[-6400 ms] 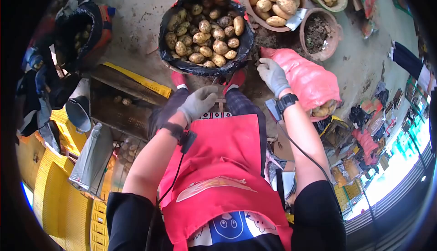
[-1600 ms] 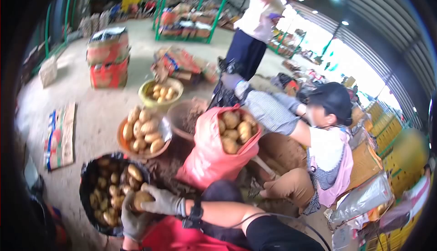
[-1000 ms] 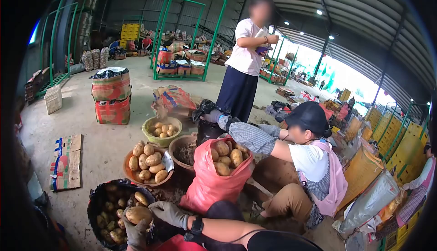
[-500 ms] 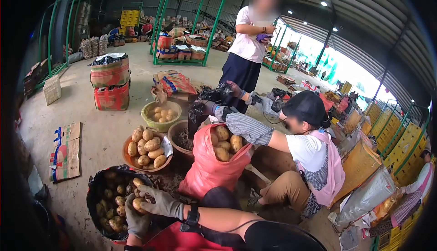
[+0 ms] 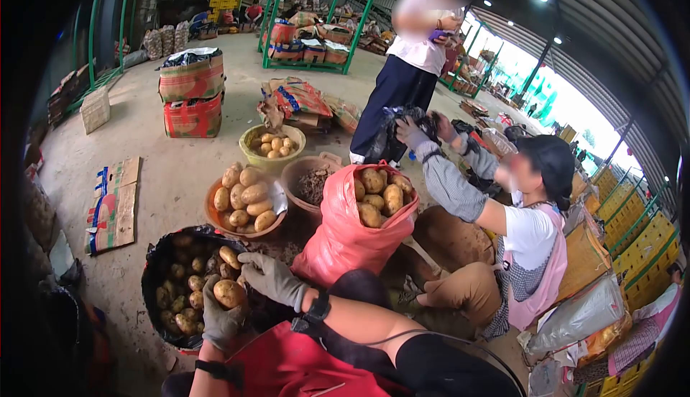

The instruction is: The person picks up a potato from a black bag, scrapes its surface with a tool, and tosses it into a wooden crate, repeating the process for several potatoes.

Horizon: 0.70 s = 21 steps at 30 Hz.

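Note:
My left hand [image 5: 221, 323], in a grey work glove, is closed around a potato [image 5: 229, 293] at the right edge of a tub lined with black plastic [image 5: 147, 282]. Smaller potatoes [image 5: 195, 283] fill much of that tub. My right hand [image 5: 274, 279], also gloved, is just right of the held potato, its fingers stretched out and nothing visible in them. Its fingertips are close to another potato [image 5: 230, 257] on the pile's upper right. Beyond stand an orange basin of large potatoes [image 5: 215, 218] and a pink sack [image 5: 341, 242] full of potatoes.
A co-worker [image 5: 535, 239] sits at the right, gloved hands on black plastic [image 5: 395, 134]. Another person [image 5: 413, 59] stands behind. A green basin with potatoes [image 5: 248, 154], a basin of dirt [image 5: 291, 188], stacked packed boxes [image 5: 192, 84] and flattened cardboard [image 5: 115, 203] are around.
My right hand has drawn away to the right from the potato in my left hand. The co-worker's hands and black plastic have moved right, away from the sack. The view has shifted.

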Each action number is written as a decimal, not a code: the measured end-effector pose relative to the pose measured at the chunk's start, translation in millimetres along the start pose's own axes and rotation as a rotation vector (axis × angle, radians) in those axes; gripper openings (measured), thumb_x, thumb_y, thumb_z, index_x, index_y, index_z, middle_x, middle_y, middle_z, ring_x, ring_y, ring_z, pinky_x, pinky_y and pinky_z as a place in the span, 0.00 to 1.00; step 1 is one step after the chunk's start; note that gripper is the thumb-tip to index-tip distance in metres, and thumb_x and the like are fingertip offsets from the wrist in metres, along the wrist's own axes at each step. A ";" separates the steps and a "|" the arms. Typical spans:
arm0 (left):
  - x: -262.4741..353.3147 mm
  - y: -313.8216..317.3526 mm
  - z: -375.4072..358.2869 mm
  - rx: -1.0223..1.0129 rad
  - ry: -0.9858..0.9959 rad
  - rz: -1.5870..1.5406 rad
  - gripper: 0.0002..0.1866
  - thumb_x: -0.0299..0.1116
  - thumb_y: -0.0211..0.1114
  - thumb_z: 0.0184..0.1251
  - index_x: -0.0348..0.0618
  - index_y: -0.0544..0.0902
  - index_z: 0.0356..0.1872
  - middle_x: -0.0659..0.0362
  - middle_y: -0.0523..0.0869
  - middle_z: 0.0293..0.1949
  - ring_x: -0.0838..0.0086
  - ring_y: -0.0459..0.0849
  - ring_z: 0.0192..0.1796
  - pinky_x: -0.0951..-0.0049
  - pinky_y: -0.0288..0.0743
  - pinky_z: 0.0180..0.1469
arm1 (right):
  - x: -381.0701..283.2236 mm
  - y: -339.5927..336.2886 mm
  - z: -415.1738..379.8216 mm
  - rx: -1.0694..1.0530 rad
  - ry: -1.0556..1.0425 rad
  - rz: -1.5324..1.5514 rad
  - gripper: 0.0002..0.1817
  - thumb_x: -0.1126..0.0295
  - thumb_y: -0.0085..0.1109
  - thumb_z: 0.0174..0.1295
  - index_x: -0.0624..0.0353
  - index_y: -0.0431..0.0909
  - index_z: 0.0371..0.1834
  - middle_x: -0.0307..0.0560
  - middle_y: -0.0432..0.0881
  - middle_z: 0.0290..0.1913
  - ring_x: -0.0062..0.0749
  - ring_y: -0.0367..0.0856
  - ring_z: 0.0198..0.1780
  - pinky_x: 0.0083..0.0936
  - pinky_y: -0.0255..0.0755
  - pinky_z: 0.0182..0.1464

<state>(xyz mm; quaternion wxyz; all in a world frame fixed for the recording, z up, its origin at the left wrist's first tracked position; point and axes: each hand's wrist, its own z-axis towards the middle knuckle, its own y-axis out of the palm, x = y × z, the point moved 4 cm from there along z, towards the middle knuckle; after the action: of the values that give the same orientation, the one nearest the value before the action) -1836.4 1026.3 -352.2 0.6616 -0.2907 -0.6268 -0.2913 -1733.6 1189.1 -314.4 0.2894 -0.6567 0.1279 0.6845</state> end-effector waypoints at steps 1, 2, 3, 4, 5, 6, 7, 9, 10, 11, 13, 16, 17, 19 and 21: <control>-4.9 -0.8 5.5 0.009 0.022 -0.008 0.47 0.23 0.79 0.51 0.46 0.65 0.75 0.56 0.79 0.62 0.69 0.82 0.59 0.67 0.82 0.60 | 0.6 3.6 -2.1 0.045 0.010 -0.124 0.20 0.72 0.60 0.74 0.65 0.78 0.67 0.51 0.91 0.48 0.30 0.90 0.44 0.27 0.83 0.51; -11.6 -1.1 6.1 -0.022 0.044 -0.107 0.49 0.24 0.80 0.50 0.47 0.64 0.75 0.56 0.78 0.62 0.68 0.82 0.60 0.66 0.83 0.60 | 2.5 4.6 -2.7 0.071 -0.142 -0.233 0.21 0.73 0.59 0.73 0.65 0.77 0.68 0.51 0.91 0.49 0.33 0.90 0.45 0.28 0.83 0.53; -13.7 -2.4 6.2 -0.054 0.058 -0.201 0.51 0.24 0.80 0.49 0.48 0.63 0.76 0.55 0.77 0.63 0.68 0.82 0.60 0.66 0.83 0.61 | 9.1 6.5 -4.1 0.098 -0.288 -0.334 0.22 0.74 0.59 0.72 0.66 0.77 0.69 0.52 0.91 0.51 0.35 0.91 0.46 0.29 0.82 0.54; -10.0 -1.4 5.4 -0.041 0.034 -0.213 0.50 0.24 0.81 0.49 0.49 0.63 0.75 0.55 0.77 0.63 0.68 0.82 0.60 0.65 0.83 0.61 | 17.5 10.4 -2.6 0.091 -0.327 -0.317 0.23 0.76 0.58 0.71 0.65 0.76 0.70 0.55 0.91 0.53 0.38 0.91 0.50 0.30 0.82 0.57; -9.6 -0.7 4.5 -0.041 0.033 -0.208 0.50 0.24 0.81 0.49 0.49 0.63 0.75 0.55 0.77 0.63 0.68 0.82 0.60 0.65 0.83 0.61 | 13.3 10.1 -3.7 0.092 -0.327 -0.312 0.23 0.76 0.58 0.71 0.65 0.76 0.70 0.55 0.91 0.53 0.38 0.91 0.50 0.30 0.82 0.57; -10.3 -0.1 3.8 -0.027 0.002 -0.223 0.50 0.24 0.81 0.49 0.48 0.63 0.75 0.56 0.77 0.62 0.68 0.82 0.60 0.65 0.83 0.61 | 8.5 8.4 -5.8 0.018 -0.145 -0.198 0.24 0.77 0.57 0.71 0.65 0.76 0.70 0.56 0.90 0.55 0.38 0.91 0.52 0.30 0.82 0.58; -10.9 2.8 8.0 -0.013 -0.020 -0.245 0.49 0.24 0.82 0.49 0.48 0.64 0.74 0.56 0.77 0.61 0.69 0.82 0.60 0.66 0.83 0.61 | 6.5 5.2 -4.2 -0.058 0.029 -0.094 0.24 0.78 0.57 0.71 0.64 0.76 0.71 0.57 0.90 0.56 0.38 0.90 0.54 0.30 0.82 0.60; -13.1 2.6 10.1 0.007 0.004 -0.227 0.48 0.25 0.82 0.50 0.47 0.64 0.73 0.56 0.78 0.61 0.69 0.83 0.59 0.66 0.84 0.60 | 15.9 3.6 -0.8 -0.035 -0.010 -0.133 0.24 0.77 0.59 0.71 0.64 0.76 0.71 0.56 0.90 0.54 0.37 0.90 0.54 0.29 0.82 0.60; -8.2 2.2 8.3 -0.016 0.004 -0.285 0.48 0.25 0.82 0.50 0.47 0.64 0.73 0.56 0.78 0.61 0.69 0.83 0.58 0.66 0.84 0.60 | 19.4 3.2 1.6 0.074 -0.146 -0.166 0.21 0.72 0.62 0.71 0.60 0.79 0.67 0.53 0.91 0.48 0.39 0.91 0.48 0.31 0.83 0.53; -6.2 3.4 6.3 -0.041 -0.003 -0.340 0.48 0.25 0.82 0.49 0.47 0.65 0.73 0.56 0.78 0.61 0.69 0.83 0.58 0.66 0.84 0.60 | 13.6 1.3 2.7 0.185 -0.277 -0.193 0.19 0.67 0.64 0.71 0.55 0.82 0.64 0.50 0.91 0.42 0.41 0.92 0.42 0.34 0.84 0.46; -18.2 2.5 9.7 -0.037 -0.001 -0.314 0.48 0.24 0.81 0.49 0.47 0.65 0.73 0.56 0.78 0.61 0.69 0.83 0.58 0.66 0.84 0.60 | 17.7 -3.3 -1.4 0.233 -0.324 -0.233 0.22 0.65 0.68 0.69 0.57 0.81 0.65 0.48 0.91 0.40 0.40 0.92 0.39 0.33 0.84 0.45; -23.3 -4.1 12.5 0.018 -0.017 -0.242 0.49 0.24 0.81 0.47 0.47 0.65 0.74 0.55 0.78 0.63 0.68 0.83 0.60 0.65 0.83 0.62 | -7.9 -5.1 -7.7 0.110 -0.057 -0.191 0.24 0.67 0.72 0.67 0.63 0.81 0.65 0.47 0.90 0.43 0.31 0.88 0.45 0.29 0.81 0.53; -23.3 -1.3 14.3 0.021 -0.027 -0.243 0.49 0.24 0.81 0.47 0.47 0.65 0.74 0.55 0.78 0.63 0.68 0.83 0.60 0.65 0.83 0.62 | -5.0 -7.2 -6.8 0.105 -0.048 -0.189 0.24 0.67 0.72 0.67 0.63 0.81 0.65 0.47 0.90 0.43 0.31 0.88 0.45 0.29 0.81 0.53; -14.1 5.7 14.1 -0.059 0.137 -0.441 0.49 0.23 0.81 0.49 0.48 0.65 0.74 0.53 0.76 0.67 0.66 0.81 0.65 0.64 0.83 0.64 | 6.9 -8.3 -3.9 0.117 -0.129 -0.102 0.25 0.69 0.71 0.67 0.63 0.80 0.66 0.46 0.88 0.43 0.30 0.86 0.44 0.28 0.81 0.53; -23.4 6.2 19.8 -0.105 0.150 0.120 0.32 0.47 0.66 0.78 0.48 0.69 0.77 0.54 0.78 0.71 0.66 0.76 0.72 0.64 0.72 0.77 | -27.7 -15.5 -5.7 0.031 0.055 0.203 0.20 0.71 0.66 0.71 0.67 0.79 0.64 0.49 0.86 0.48 0.31 0.85 0.47 0.28 0.81 0.55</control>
<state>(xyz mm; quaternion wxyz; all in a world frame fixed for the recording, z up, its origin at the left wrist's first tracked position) -1845.9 1045.8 -374.8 0.7067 -0.3396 -0.5408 -0.3044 -1720.9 1192.1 -284.9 0.2247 -0.6544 0.2122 0.6900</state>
